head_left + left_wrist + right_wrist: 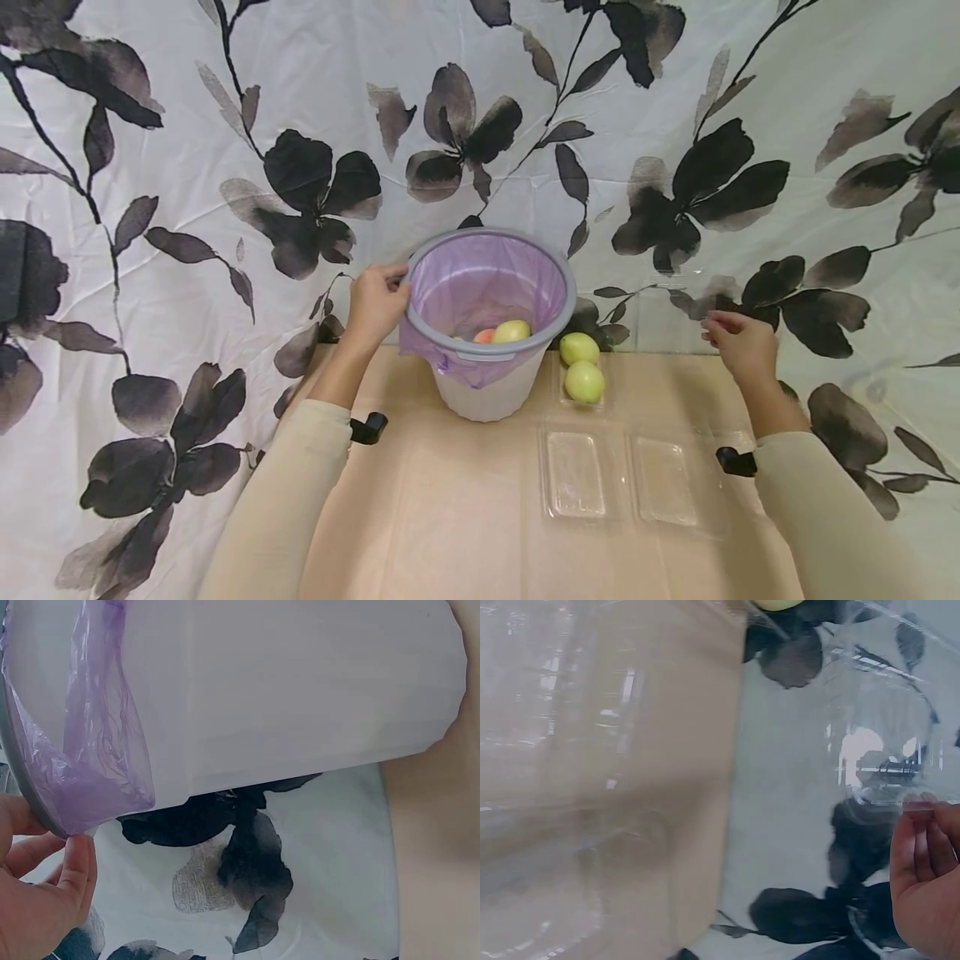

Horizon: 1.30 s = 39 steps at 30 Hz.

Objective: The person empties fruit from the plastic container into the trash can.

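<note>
A white bucket with a grey rim stands at the back of the table, lined with a thin purple plastic bag. My left hand grips its rim on the left side, thumb and fingers pinching the edge where the bag folds over. A yellow-green fruit and part of a reddish one show inside the bucket. Off to the right, my right hand pinches the edge of a clear plastic container, raised in front of the cloth beyond the table's edge.
Right beside the bucket, two yellow-green fruits sit in a clear tray. Nearer, another clear plastic container lies on the table with a similar flat section next to it. A floral cloth hangs behind.
</note>
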{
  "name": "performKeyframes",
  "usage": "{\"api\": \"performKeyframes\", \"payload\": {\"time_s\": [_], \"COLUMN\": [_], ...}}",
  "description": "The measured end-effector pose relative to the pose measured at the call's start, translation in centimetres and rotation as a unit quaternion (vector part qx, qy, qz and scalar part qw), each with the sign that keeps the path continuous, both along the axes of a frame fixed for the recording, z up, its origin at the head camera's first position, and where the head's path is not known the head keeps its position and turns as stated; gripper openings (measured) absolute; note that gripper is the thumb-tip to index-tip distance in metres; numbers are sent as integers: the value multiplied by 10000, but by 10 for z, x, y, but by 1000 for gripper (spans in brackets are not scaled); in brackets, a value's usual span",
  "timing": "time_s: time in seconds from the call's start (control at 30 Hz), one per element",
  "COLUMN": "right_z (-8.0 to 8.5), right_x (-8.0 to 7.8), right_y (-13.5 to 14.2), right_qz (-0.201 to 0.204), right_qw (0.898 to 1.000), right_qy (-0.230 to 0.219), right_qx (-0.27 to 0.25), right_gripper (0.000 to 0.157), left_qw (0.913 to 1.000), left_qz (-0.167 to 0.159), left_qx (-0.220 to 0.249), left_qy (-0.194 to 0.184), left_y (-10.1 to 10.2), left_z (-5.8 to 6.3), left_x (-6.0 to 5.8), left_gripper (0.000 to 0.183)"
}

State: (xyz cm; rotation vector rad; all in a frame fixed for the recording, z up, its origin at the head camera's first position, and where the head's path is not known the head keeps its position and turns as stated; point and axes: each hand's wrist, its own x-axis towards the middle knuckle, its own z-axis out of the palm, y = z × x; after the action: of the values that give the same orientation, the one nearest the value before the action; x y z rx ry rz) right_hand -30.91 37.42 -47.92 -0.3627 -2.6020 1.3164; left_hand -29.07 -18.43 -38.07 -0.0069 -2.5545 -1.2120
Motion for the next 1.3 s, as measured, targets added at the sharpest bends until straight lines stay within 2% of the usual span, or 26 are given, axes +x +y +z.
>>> {"api": "performKeyframes", "payload": {"time_s": [0.13,0.23,0.47,0.67,0.97,1.1,1.3], "right_z": [-18,-30,-49,-67,-83,-90,-95], "right_x": [5,9,7,8,13,13,12], "right_y": [2,3,5,5,7,8,5], "right_qz": [-162,-245,-299,-370,-562,-651,-582], "right_qw": [9992,9989,9992,9978,9941,9934,9929], "right_qy": [-236,-345,-244,-522,-737,-848,-1025], "right_qx": [291,184,54,195,560,420,161], "right_gripper": [40,42,39,39,35,35,38], "left_qw": [10000,10000,10000,10000,10000,10000,10000], "left_qz": [-16,-28,16,25,28,28,55], "left_qx": [-36,-55,-44,-63,-60,-66,-62], "left_qy": [-12,-4,-41,-25,7,19,-14], "left_y": [0,0,-1,-1,0,0,0], "left_z": [0,0,0,0,0,0,0], "left_x": [2,3,3,3,1,1,1], "left_gripper": [35,34,34,34,34,34,34]}}
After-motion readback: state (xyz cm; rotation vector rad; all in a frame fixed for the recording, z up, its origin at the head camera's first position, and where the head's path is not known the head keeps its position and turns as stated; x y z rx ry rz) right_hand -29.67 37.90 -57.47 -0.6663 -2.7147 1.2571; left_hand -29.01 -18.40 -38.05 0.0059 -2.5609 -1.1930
